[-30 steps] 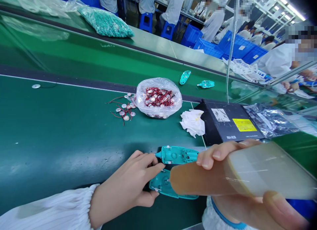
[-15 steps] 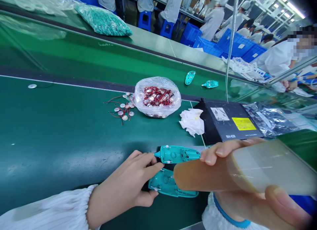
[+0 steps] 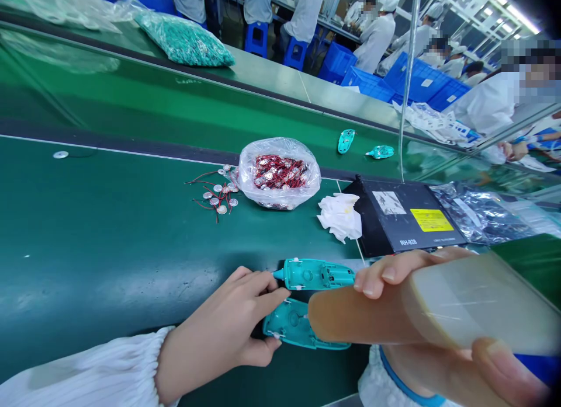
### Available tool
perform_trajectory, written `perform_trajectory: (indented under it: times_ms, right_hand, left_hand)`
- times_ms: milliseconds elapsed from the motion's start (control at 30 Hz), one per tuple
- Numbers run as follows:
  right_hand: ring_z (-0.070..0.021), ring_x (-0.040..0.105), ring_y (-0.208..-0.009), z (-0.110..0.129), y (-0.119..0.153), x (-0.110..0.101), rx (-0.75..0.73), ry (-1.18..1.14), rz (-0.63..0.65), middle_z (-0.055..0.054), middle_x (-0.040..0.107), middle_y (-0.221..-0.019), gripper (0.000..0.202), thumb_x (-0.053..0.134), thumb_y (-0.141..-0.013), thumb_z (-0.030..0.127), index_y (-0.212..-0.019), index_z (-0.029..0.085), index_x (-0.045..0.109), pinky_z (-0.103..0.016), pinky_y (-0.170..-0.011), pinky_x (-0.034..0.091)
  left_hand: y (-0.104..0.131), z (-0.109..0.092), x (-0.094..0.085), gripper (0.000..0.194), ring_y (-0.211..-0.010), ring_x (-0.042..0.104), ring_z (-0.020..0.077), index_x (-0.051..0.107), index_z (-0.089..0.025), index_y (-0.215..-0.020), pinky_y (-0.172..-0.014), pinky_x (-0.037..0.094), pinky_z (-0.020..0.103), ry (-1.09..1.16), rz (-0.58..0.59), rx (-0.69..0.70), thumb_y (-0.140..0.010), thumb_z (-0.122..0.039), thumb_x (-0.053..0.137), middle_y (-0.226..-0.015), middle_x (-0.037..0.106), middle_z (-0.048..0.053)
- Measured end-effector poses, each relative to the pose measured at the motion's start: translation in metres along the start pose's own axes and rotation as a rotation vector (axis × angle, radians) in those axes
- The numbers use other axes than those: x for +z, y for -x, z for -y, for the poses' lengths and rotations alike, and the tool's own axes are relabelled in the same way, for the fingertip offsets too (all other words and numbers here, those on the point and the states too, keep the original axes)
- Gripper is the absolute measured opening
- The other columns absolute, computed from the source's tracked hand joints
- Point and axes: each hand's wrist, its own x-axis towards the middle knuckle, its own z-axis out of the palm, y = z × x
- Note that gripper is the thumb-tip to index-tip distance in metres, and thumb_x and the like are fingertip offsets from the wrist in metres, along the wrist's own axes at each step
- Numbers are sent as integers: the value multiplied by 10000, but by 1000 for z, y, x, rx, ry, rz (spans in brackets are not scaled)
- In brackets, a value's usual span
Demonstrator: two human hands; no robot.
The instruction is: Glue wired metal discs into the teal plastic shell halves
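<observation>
Nearest, right hand [image 3: 438, 337] closed around a translucent squeeze bottle [image 3: 421, 310], nozzle end over the lower teal shell [image 3: 287, 325]. Left hand [image 3: 228, 331] flat on the green mat [image 3: 109, 243], fingers together, tips touching both that shell and the upper teal shell [image 3: 313, 274] just behind it. Further, crumpled white tissue [image 3: 340, 215] beside a black box [image 3: 405, 220]. Left of these, clear bag of red-wired discs [image 3: 279, 172], loose discs [image 3: 219, 192] next to it. Far on the belt, two more teal pieces [image 3: 363, 147].

Factory assembly line: green conveyor belt [image 3: 131, 232], workers [image 3: 377, 39].
</observation>
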Motion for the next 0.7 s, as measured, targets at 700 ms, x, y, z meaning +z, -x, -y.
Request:
perform_trajectory:
  times_ms: [700]
  right_hand:
    - [-180, 572, -497, 16, -12, 21, -54, 13, -172, -26, 596, -652, 357, 632, -636, 438, -908, 208, 643, -310, -429, 491]
  left_hand:
    - [1, 3, 0, 411, -833, 585, 237, 610, -228, -1022, -720, 471, 355, -51, 26, -30, -631, -103, 598, -972, 624, 50]
